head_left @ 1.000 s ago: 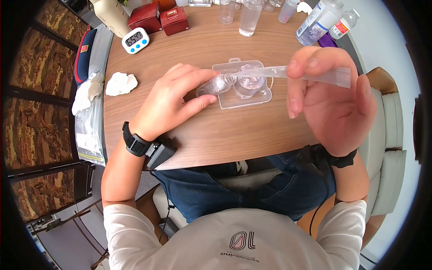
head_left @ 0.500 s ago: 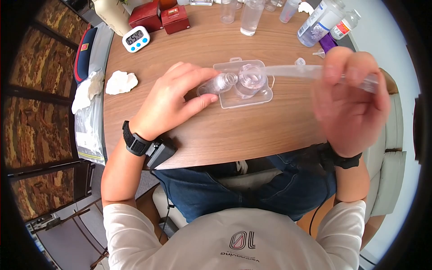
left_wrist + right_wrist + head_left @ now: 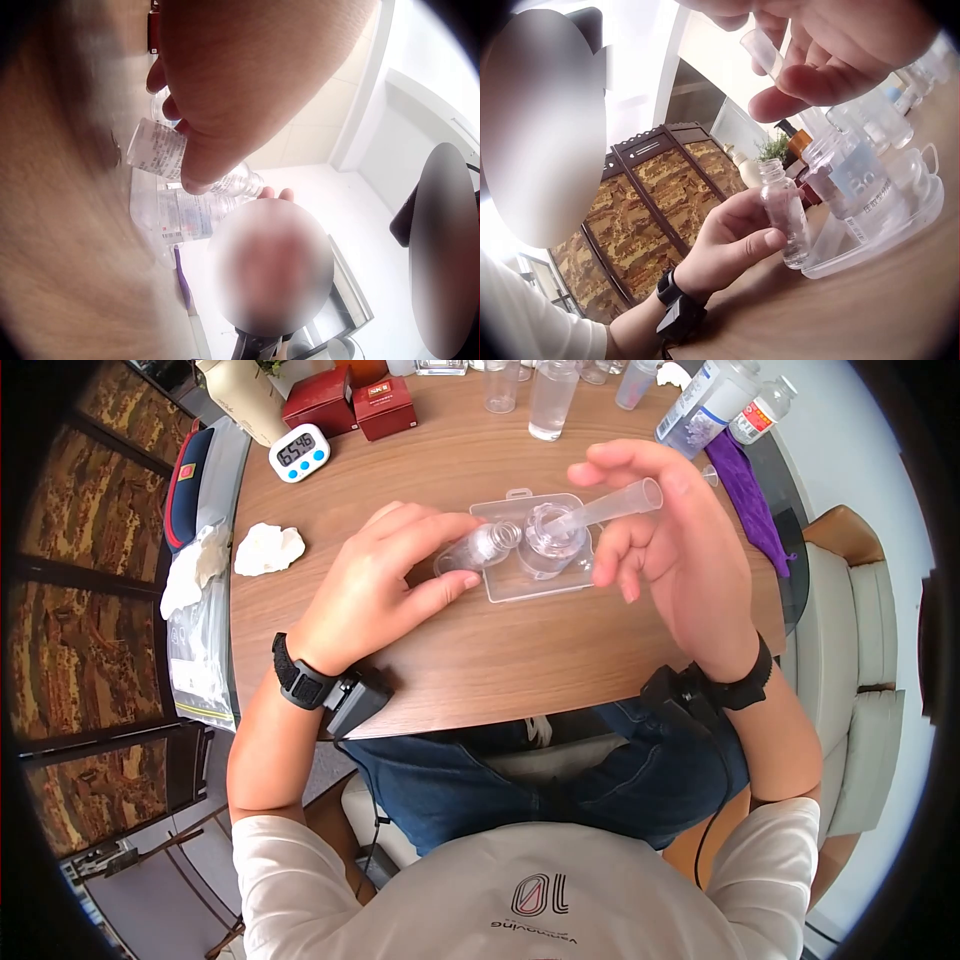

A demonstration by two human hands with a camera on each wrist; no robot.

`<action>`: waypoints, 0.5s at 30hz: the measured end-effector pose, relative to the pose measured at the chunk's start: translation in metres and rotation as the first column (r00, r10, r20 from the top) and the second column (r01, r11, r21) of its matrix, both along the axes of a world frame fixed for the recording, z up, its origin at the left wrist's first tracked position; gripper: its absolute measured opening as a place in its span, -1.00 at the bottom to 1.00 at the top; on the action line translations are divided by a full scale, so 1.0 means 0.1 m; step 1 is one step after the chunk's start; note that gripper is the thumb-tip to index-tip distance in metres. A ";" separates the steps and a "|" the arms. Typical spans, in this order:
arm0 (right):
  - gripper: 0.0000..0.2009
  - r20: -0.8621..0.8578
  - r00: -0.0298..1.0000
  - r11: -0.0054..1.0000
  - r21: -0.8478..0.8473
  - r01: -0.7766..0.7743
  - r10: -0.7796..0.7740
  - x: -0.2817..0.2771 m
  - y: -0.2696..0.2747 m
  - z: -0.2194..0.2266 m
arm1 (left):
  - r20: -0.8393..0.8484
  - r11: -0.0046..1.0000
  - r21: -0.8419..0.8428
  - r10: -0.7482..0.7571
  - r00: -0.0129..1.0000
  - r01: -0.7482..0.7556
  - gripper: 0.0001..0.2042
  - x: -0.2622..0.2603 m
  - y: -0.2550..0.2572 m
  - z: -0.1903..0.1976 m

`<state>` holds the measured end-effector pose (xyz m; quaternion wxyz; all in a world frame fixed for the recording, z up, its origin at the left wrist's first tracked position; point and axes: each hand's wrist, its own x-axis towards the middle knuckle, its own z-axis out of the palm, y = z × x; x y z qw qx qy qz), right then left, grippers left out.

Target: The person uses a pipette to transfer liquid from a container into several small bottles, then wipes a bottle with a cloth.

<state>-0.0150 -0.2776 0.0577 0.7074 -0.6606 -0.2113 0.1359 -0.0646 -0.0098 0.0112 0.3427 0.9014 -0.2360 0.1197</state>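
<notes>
My left hand [image 3: 385, 575] grips a small clear bottle [image 3: 789, 225] with an uncapped, threaded mouth, keeping it upright on the table. Beside it, a wider clear bottle [image 3: 545, 563] with a blue-tinted label stands in a shallow clear plastic case [image 3: 500, 587]. A translucent plastic tube [image 3: 605, 508] slants up from this wider bottle's mouth, its round open end toward the head camera. Curled fingers of my right hand [image 3: 685, 540] hold the tube; in the right wrist view the tube's end [image 3: 760, 46] shows beside the fingertips. The left wrist view shows printing on the small bottle.
A timer [image 3: 299, 453], crumpled tissue [image 3: 269, 549] and red boxes [image 3: 385, 408] lie to the left and back left. Several clear bottles, one of them tall [image 3: 551, 402], stand along the back. A large labelled bottle [image 3: 708, 408] and a purple cloth [image 3: 745, 510] are back right.
The right hand moved right, then came back left and turned over. The tube went from lying nearly level across to tilting up out of the wider bottle's mouth. The left hand stayed put.
</notes>
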 end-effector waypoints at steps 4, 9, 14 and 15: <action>-0.45 0.017 1.000 1.000 -0.025 0.009 -0.009 -0.01 -0.01 0.01 | -0.002 1.000 -0.001 -0.004 1.000 0.004 -0.60 0.00 0.01 -0.01; -0.46 -0.065 0.992 0.994 0.008 -0.105 0.105 0.05 -0.04 -0.06 | -0.011 1.000 0.010 -0.001 1.000 0.001 -0.60 0.00 0.01 -0.01; -0.56 -0.116 0.978 0.984 0.057 -0.166 0.172 0.07 -0.05 -0.09 | 0.005 1.000 0.019 -0.008 1.000 0.008 -0.60 0.01 0.02 -0.01; -0.56 -0.122 0.977 0.984 0.046 -0.172 0.176 0.07 -0.05 -0.09 | -0.009 1.000 0.011 -0.003 1.000 0.004 -0.60 0.00 0.01 -0.01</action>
